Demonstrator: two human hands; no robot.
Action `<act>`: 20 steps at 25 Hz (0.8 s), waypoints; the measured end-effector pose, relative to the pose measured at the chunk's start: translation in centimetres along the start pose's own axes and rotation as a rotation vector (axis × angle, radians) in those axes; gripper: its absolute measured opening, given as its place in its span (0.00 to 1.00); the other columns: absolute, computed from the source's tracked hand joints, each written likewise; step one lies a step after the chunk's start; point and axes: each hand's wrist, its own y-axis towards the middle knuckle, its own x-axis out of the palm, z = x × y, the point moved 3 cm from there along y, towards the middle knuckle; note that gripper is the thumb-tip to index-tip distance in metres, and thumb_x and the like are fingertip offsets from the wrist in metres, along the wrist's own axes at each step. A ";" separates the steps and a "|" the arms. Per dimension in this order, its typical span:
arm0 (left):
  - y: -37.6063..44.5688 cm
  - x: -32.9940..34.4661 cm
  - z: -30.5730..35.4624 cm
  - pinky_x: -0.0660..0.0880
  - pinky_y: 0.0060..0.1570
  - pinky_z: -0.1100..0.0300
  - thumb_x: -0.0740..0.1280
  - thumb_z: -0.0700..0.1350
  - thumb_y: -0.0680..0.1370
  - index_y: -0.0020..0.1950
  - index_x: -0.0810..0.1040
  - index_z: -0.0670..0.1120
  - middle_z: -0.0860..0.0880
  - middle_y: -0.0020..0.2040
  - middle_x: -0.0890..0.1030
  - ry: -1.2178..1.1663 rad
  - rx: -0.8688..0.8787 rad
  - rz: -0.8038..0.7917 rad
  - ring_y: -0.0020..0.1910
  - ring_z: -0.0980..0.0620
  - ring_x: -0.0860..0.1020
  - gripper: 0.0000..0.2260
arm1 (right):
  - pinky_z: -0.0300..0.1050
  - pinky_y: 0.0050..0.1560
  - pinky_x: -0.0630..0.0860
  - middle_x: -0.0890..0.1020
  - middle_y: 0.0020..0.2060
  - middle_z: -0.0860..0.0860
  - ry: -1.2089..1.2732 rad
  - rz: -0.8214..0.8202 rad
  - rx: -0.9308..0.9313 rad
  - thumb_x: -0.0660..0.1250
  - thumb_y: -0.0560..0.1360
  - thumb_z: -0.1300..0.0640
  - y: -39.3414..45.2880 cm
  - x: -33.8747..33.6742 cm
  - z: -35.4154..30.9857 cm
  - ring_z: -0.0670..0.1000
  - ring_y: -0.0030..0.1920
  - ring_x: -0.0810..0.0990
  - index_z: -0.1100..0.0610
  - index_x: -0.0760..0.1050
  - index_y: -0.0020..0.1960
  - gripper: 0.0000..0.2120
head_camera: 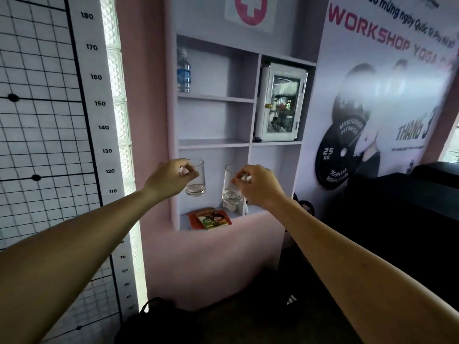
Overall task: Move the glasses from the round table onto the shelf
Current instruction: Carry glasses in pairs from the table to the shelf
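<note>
Both arms reach out toward a pale lilac wall shelf (213, 143). My left hand (171, 178) pinches the rim of a short clear glass (196, 187), which hangs in front of the shelf's lowest left compartment. My right hand (257, 184) pinches the rim of a second, taller clear glass (231, 192), held at about the same height just to the right. Both glasses are upright and above the bottom board. The round table is out of view.
A colourful card packet (211, 218) and a small white object (242, 208) lie on the bottom board. A water bottle (184, 70) stands in the top left compartment, a small glass-door cabinet (280, 103) at the upper right. Dark bags lie on the floor below.
</note>
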 end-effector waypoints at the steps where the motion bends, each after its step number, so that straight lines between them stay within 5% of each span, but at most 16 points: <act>1: 1.5 0.7 -0.6 0.71 0.41 0.60 0.70 0.51 0.77 0.48 0.83 0.46 0.57 0.36 0.80 0.015 0.005 0.007 0.40 0.51 0.79 0.09 | 0.53 0.46 0.81 0.85 0.43 0.51 0.005 -0.001 -0.011 0.71 0.74 0.50 1.6 0.6 1.0 0.54 0.42 0.82 0.52 0.82 0.46 0.06; 13: 22.7 4.2 -8.8 0.72 0.43 0.56 0.68 0.55 0.77 0.40 0.77 0.55 0.53 0.42 0.81 0.182 0.003 0.136 0.44 0.48 0.80 0.08 | 0.43 0.44 0.74 0.83 0.44 0.49 -0.003 -0.001 -0.135 0.71 0.74 0.47 25.5 6.5 5.7 0.53 0.46 0.82 0.48 0.81 0.45 0.05; 20: 30.3 4.1 -12.5 0.72 0.43 0.56 0.67 0.54 0.78 0.49 0.83 0.49 0.51 0.50 0.85 0.302 -0.024 0.252 0.48 0.49 0.82 0.11 | 0.47 0.50 0.79 0.84 0.46 0.50 0.069 -0.010 -0.213 0.70 0.73 0.44 35.9 10.6 6.5 0.53 0.47 0.82 0.48 0.80 0.45 0.07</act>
